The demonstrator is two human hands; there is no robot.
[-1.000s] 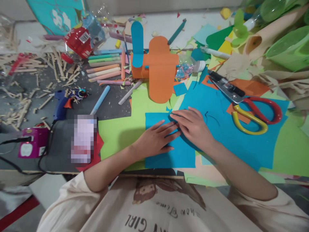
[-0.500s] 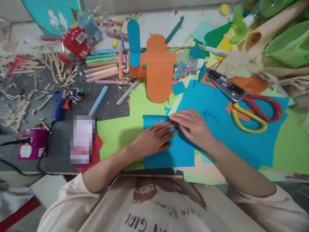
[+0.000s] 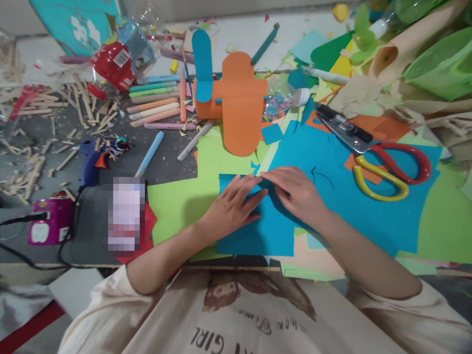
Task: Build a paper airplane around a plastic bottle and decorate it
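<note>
A blue paper sheet (image 3: 258,236) lies at the near edge of the table, partly over a light green sheet (image 3: 173,206). My left hand (image 3: 232,206) rests on it with the fingers stretched flat toward its far edge. My right hand (image 3: 295,191) lies beside it, fingers together and pressing down on the same blue paper near that far edge. The fingertips of both hands nearly meet. Behind them stands an orange paper plane (image 3: 236,103) with a blue propeller.
Red and yellow scissors (image 3: 383,162) lie to the right on a larger blue sheet (image 3: 361,211). Pastel chalk sticks (image 3: 155,101), wooden stick scraps (image 3: 33,167), a blue glue gun (image 3: 90,160) and a purple box (image 3: 49,223) fill the left. Paper rolls and scraps crowd the back right.
The blue sheet's far edge was lifted slightly and now lies flatter. My left hand has slid a little forward and left; the sheet has turned slightly.
</note>
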